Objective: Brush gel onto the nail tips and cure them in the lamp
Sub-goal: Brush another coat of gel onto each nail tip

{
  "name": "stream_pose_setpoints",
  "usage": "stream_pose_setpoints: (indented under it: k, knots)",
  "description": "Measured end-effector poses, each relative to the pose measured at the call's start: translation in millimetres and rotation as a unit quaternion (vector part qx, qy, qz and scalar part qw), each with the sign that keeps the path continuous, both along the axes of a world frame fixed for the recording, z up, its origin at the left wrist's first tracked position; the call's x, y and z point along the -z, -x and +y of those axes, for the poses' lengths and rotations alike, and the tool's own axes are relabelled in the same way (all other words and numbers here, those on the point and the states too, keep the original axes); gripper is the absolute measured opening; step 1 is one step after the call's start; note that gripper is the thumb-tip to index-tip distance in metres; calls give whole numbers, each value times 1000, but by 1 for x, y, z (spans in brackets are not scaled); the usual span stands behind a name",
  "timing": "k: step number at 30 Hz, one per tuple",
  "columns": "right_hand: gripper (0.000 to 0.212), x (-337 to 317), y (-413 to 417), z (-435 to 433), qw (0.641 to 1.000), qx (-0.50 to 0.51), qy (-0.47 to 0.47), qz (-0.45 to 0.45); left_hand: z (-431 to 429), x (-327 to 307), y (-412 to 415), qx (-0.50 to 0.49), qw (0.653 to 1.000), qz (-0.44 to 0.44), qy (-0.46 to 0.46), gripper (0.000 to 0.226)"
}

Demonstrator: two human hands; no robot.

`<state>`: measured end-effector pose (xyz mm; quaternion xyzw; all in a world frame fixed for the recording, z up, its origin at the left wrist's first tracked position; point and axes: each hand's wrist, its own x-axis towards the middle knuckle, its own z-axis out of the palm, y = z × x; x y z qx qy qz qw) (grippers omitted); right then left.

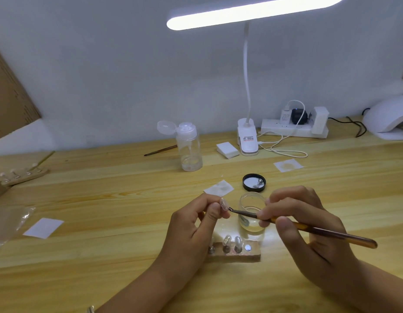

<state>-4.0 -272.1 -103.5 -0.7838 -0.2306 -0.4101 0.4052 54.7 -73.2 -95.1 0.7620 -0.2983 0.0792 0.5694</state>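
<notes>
Right now the left hand (193,224) holds a clear nail tip (224,204) up above the desk (105,222). Its grip is a tight pinch of thumb and fingertips on the tip's lower end. The right hand (309,211) has its grip closed round a brush (331,234), thumb and fingers curled on the amber handle as on a pen, and the dark bristle end touches the tip's right edge. Just behind the brush stands a small clear jar (248,199) with a little clear gel at the bottom, and its black lid (254,182) lies upturned just beyond. Between the wrists a wooden block (245,255) carries two more clear tips (226,240) upright on small stands, with a bare silver spot at its right end; the left hand partly hides its left end. The white domed cure lamp (388,116) sits well apart at the desk's far right, by the wall. Farther back stand a pump bottle (189,147) with its cap flipped up, a second brush (161,150) behind it, a lit desk lamp (247,141), a power strip (293,129) and a stack of white pads (227,150). Single pads lie scattered about, and another block (22,175) with tips and a plastic bag (8,222) lie at far left.
</notes>
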Motion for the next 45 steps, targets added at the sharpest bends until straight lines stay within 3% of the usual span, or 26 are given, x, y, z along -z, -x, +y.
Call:
stream_pose_setpoints:
  k: [6,9,45]
  knots:
    - [22,-2,0,0,1000,11,-12,-15,1,0,0,12,1000,1,14,21]
    - [33,-2,-1,0,1000,20,-13,-5,1,0,0,14,1000,-2,11,21]
    - [29,-1,-2,3,1000,5,-8,1,1,-1,-1,9,1000,20,9,18]
